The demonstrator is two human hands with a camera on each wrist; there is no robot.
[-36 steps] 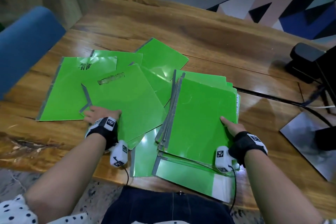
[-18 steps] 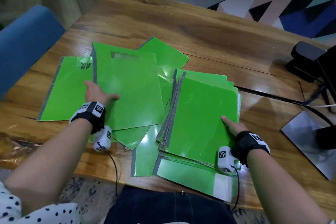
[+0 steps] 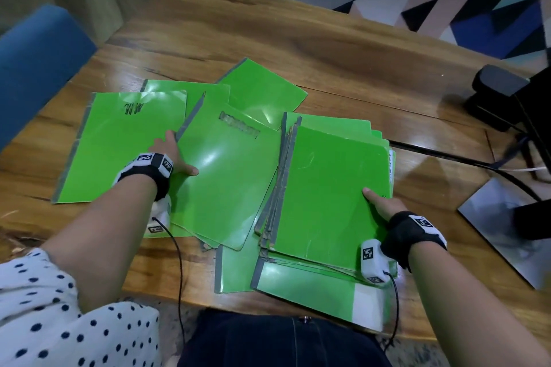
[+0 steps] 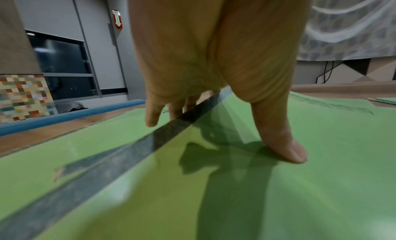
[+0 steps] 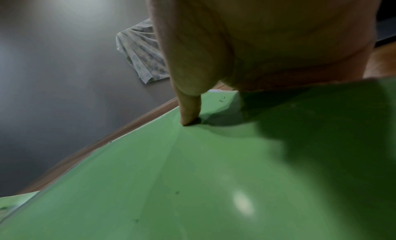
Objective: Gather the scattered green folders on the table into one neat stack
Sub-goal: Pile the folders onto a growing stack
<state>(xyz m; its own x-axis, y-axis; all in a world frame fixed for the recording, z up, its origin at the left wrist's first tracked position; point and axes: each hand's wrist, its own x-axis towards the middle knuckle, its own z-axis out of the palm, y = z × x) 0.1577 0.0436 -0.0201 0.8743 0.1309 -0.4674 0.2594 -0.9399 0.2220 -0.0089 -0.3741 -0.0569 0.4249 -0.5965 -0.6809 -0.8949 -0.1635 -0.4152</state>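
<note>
Wooden table [image 3: 343, 48]: held folder [image 3: 226, 176] slants, spine up-left, beside stack [image 3: 334, 188].

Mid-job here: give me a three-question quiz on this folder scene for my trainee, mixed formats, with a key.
1. True or false: the right hand grips the stack of green folders with its thumb on top.
2. Multiple choice: the left hand holds a green folder by
A. its grey spine edge
B. its far right corner
C. its near edge
3. Fill in: the folder with black scribbles lies flat on the wooden ____.

Key
1. True; the thumb lies on the top cover and the fingers are out of sight past the right edge.
2. A; thumb on the cover, fingers under the spine side.
3. table
</note>
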